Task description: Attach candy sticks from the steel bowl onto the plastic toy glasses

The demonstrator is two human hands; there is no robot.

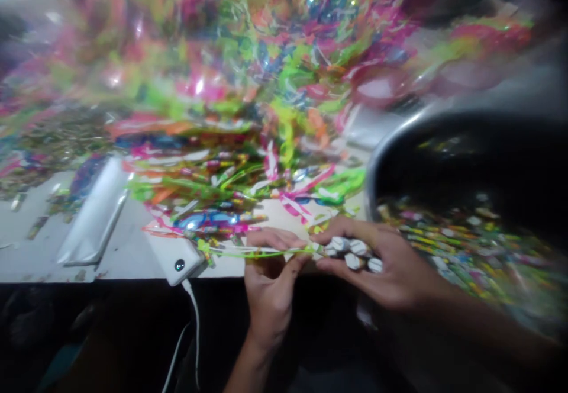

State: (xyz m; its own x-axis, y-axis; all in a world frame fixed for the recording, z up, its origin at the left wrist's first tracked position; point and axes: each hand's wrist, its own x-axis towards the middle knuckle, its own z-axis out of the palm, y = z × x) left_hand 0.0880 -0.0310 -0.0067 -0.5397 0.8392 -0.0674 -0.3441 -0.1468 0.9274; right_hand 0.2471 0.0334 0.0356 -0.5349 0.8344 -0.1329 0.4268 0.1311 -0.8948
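Note:
My left hand (271, 274) is at the table's front edge, its fingers pinched on a thin green plastic strip (261, 253) that runs left across the table. My right hand (381, 266) meets it from the right, closed around several small white pieces (352, 253) and touching the strip's right end. Both hands sit just left of a large dark metal bowl (399, 138) that holds many small colourful bits. Motion smears the picture.
A big heap of bright pink, green, orange and blue plastic strips (248, 103) covers the table (128, 257). A white power bank (180, 261) with a cable lies at the front edge. A silvery flat packet (95, 215) lies to its left.

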